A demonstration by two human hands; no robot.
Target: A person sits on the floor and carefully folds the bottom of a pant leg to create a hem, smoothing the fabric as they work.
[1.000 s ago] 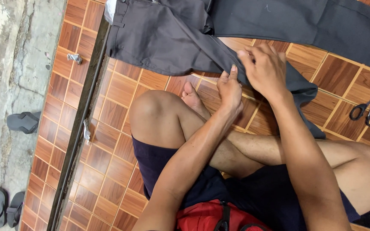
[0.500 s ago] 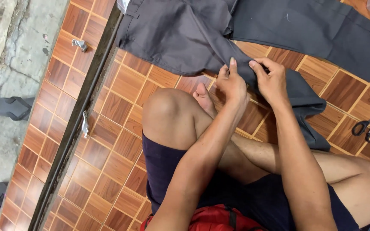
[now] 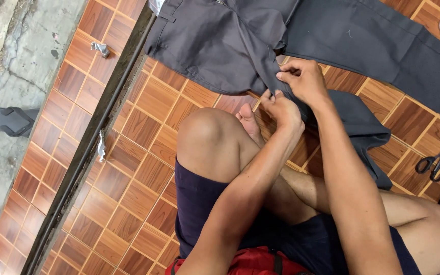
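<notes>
A person is sitting cross-legged on a tiled floor (image 3: 128, 153). Both hands have moved together: left hand (image 3: 281, 109) and right hand (image 3: 306, 81) fingers are now pinching one seam of dark grey trousers (image 3: 220, 46) spread ahead. Scissors (image 3: 436, 163) are lying right.

The person sits with legs crossed, one bare knee raised, and both arms reach forward over the legs. The left hand (image 3: 281, 109) is lower, its fingers bent and pinched together. The right hand (image 3: 304, 79) is just above it, almost touching, knuckles up and fingertips closed in a pinch. Both forearms are nearly straight and lie close together.
</notes>
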